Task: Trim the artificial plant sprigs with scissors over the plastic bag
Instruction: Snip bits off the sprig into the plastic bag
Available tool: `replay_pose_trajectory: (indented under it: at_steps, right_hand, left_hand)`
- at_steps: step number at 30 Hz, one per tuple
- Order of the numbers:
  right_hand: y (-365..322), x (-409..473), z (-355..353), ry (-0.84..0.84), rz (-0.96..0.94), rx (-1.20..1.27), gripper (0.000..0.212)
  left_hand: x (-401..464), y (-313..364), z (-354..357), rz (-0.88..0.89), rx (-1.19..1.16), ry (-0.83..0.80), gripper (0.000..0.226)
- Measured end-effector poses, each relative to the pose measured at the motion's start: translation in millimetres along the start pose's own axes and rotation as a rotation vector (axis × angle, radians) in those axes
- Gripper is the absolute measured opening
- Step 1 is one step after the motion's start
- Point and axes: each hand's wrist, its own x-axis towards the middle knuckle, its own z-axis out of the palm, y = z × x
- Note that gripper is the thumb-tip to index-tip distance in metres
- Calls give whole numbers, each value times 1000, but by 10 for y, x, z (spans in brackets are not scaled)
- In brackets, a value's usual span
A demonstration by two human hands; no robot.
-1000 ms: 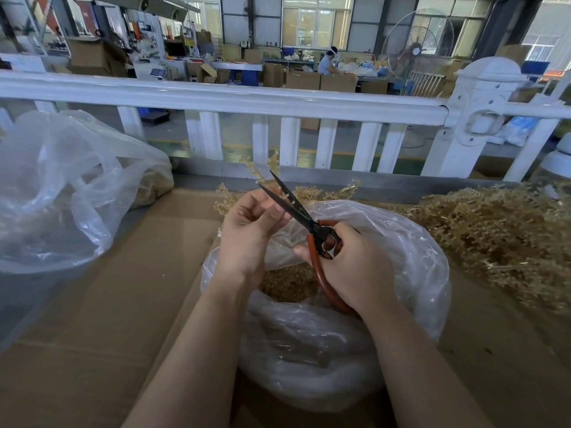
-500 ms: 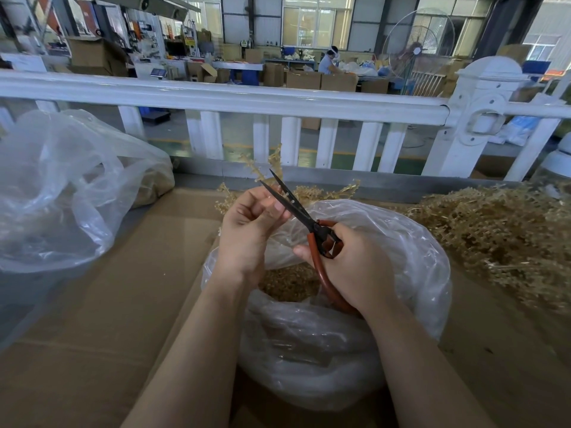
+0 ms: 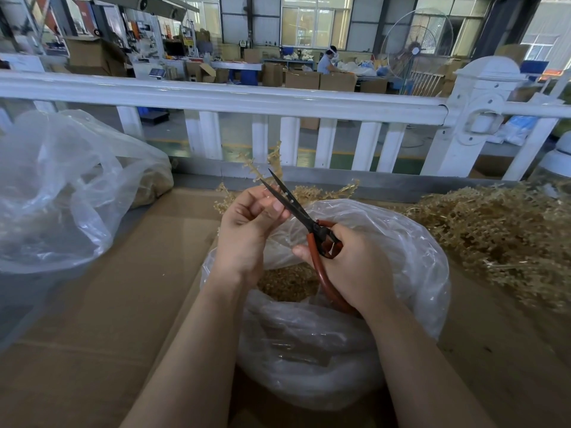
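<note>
We hold the sprig [image 3: 265,163] upright in our left hand [image 3: 250,225], pinched just over the plastic bag [image 3: 401,242]; the scissors [image 3: 296,208], gripped by our right hand [image 3: 349,267], slant up-left, blades parted beside its stem.

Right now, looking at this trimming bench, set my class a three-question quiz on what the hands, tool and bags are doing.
1. True or false: the scissors are held in the left hand.
2. Multiple choice: the cuttings collect in A) the plastic bag under the hands, B) a cardboard box, C) a metal tray.
3. Fill in: the left hand pinches a ____ at the blades.

Key: 1 false, the right hand holds them; 2 A; 3 sprig.
</note>
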Motion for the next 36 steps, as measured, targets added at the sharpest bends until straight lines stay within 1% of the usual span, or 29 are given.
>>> replay_pose_trajectory:
  at_steps: [3, 14, 18, 21, 26, 30, 32, 36]
  right_hand:
    - [-4, 0, -7, -13, 8, 5, 68]
    - [-15, -13, -20, 58, -19, -62, 56]
    - [-11, -19, -21, 58, -24, -64, 62]
    - [-17, -14, -32, 102, -47, -133, 67]
    - [-21, -20, -51, 187, -88, -161, 67]
    - [-9, -18, -35, 167, -93, -136, 64]
    - [7, -14, -21, 148, -82, -120, 63]
    - [13, -4, -10, 129, -67, -81, 70]
  left_hand:
    - [3, 6, 0, -1, 1, 5, 19]
    - [-1, -4, -6, 14, -10, -3, 13]
    - [6, -10, -27, -3, -14, 28, 14]
    - [2, -19, -37, 2, 38, 10, 14]
    - [-1, -36, -22, -6, 75, 8, 11]
    - [-6, -23, -36, -17, 44, -3, 11]
    - [-4, -19, -42, -22, 47, -13, 15]
    - [-6, -22, -55, -25, 47, -31, 13]
